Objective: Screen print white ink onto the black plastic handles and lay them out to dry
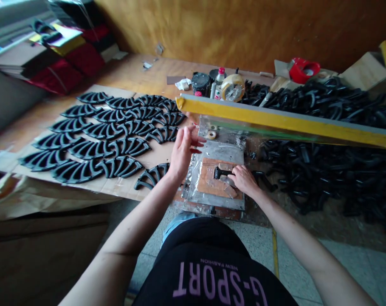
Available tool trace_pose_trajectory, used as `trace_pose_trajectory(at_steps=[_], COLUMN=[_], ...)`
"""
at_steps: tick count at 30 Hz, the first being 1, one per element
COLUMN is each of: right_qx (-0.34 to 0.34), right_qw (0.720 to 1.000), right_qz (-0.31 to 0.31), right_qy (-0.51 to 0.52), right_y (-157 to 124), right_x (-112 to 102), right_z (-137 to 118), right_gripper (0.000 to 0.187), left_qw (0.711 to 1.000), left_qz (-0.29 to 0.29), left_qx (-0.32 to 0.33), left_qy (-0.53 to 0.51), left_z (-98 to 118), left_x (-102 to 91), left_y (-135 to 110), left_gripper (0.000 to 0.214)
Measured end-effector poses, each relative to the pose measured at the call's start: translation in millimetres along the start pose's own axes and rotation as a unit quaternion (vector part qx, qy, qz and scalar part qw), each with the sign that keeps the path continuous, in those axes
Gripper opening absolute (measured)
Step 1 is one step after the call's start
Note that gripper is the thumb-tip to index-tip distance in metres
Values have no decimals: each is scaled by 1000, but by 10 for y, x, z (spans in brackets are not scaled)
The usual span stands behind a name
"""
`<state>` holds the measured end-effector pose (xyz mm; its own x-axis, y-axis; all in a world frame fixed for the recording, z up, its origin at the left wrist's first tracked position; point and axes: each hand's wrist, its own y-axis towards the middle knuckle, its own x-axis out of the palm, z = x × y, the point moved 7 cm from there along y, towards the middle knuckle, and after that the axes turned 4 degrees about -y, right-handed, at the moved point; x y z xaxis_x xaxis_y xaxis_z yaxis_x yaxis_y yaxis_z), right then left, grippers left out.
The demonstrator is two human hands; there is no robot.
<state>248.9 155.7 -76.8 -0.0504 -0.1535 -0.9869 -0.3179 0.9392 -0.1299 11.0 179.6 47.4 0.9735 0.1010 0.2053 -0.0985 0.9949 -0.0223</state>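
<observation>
My right hand is closed round one end of a black plastic handle, which lies over a brown wooden board. The board sits on a grey metal plate with small wood or clear blocks fixed to it. My left hand is raised above the plate's left edge, its fingers apart and holding nothing. Just beyond it, a yellow-and-grey framed screen stands tilted up over the plate. A small tape roll rests on the metal behind the board.
Rows of curved black handles lie on cardboard at left. Heaped black handles fill the right side. At the back are a bottle, a dark jar, a large tape roll and a red tape dispenser.
</observation>
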Motion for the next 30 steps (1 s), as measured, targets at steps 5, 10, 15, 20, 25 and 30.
trace_pose_trajectory(at_steps=[5, 10, 15, 20, 25, 30], right_qx=[-1, -162, -269, -258, -248, -244], right_qw=[1000, 982, 953, 957, 961, 962], right_qz=[15, 91, 50, -9, -70, -85], right_qy=[-10, 36, 132, 130, 97, 83], right_y=[-26, -29, 267, 741, 947, 953], right_x=[-228, -431, -211, 275, 629, 694], right_z=[-469, -1562, -2276, -2568, -2788, -2888], right_gripper=[21, 17, 17, 20, 23, 25], left_qw=[942, 965, 944, 881, 842, 802], left_qz=[-166, 50, 241, 317, 276, 249], left_qx=[-292, -249, -225, -298, -357, -378], left_qy=[21, -72, 6, 188, 294, 389], left_z=[-1000, -1212, -1382, -1673, -1774, -1680], left_x=[150, -369, -1625, -2631, -3021, -3114], left_y=[-919, -1116, -1234, -1440, -1294, -1286], left_gripper=[60, 50, 49, 45, 42, 45])
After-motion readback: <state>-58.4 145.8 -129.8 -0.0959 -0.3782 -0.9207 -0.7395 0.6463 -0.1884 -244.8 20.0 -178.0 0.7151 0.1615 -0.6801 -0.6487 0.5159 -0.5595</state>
